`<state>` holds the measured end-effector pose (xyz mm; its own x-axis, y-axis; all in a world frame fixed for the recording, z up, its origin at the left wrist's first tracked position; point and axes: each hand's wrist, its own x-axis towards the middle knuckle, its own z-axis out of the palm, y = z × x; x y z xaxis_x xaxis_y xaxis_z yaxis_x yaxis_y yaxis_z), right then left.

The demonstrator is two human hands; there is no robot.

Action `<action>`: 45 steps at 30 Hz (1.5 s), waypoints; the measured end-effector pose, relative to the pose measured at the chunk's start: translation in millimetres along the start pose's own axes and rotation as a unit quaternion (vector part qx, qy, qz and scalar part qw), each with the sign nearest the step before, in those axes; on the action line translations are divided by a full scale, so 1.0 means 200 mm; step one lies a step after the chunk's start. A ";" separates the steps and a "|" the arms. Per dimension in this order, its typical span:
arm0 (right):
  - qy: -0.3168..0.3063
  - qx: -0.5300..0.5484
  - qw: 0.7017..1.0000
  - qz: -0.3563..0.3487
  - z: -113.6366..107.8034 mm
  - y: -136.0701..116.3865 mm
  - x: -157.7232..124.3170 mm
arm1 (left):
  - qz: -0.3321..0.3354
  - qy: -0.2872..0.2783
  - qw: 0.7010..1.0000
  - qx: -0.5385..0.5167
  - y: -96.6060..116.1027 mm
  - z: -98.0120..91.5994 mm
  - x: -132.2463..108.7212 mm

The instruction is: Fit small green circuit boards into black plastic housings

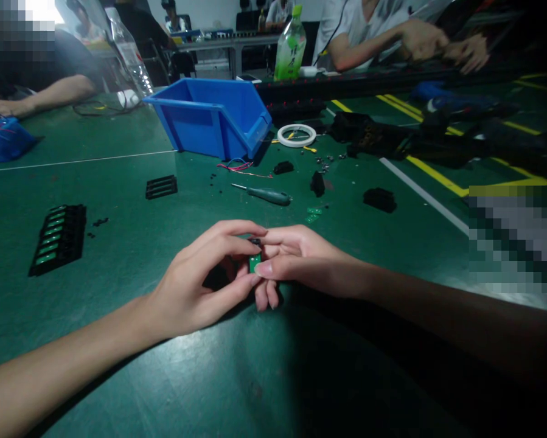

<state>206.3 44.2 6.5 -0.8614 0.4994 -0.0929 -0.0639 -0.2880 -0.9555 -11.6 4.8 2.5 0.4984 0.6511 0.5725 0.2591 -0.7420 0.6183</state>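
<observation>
My left hand (200, 286) and my right hand (296, 261) meet just above the green table (118, 340), fingers pinched together on a small green circuit board (254, 262) with a small black part at its top. Both thumbs and forefingers close round it; the rest of the piece is hidden behind my fingers. A green-handled screwdriver (266, 194) lies on the table a short way beyond my hands. To the left lies a black tray (58, 238) holding several green boards.
A blue plastic bin (212, 118) stands at the back centre, a roll of white tape (296, 135) to its right. Small black parts (379, 199) and a black grille (161, 187) lie scattered. A green bottle (290, 45) stands behind. Other people's arms rest far left and far right.
</observation>
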 end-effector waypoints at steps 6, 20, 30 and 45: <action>0.010 -0.004 1.000 0.001 0.00 0.00 0.00 | 0.003 0.004 1.000 0.006 0.00 0.00 0.00; 0.012 -0.007 1.000 0.001 0.01 0.00 0.00 | 0.001 -0.003 1.000 0.029 0.00 0.00 0.00; 0.017 -0.014 1.000 0.006 0.01 -0.01 0.00 | -0.001 -0.006 0.999 0.035 0.00 0.00 0.00; 0.013 -0.007 1.000 0.008 0.01 -0.01 0.00 | -0.006 -0.004 0.999 0.031 0.00 0.00 0.00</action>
<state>204.9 43.0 9.2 -0.8483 0.5169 -0.1147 -0.0440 -0.2847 -0.9576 -10.9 5.0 3.1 0.5018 0.6581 0.5613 0.3160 -0.7435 0.5893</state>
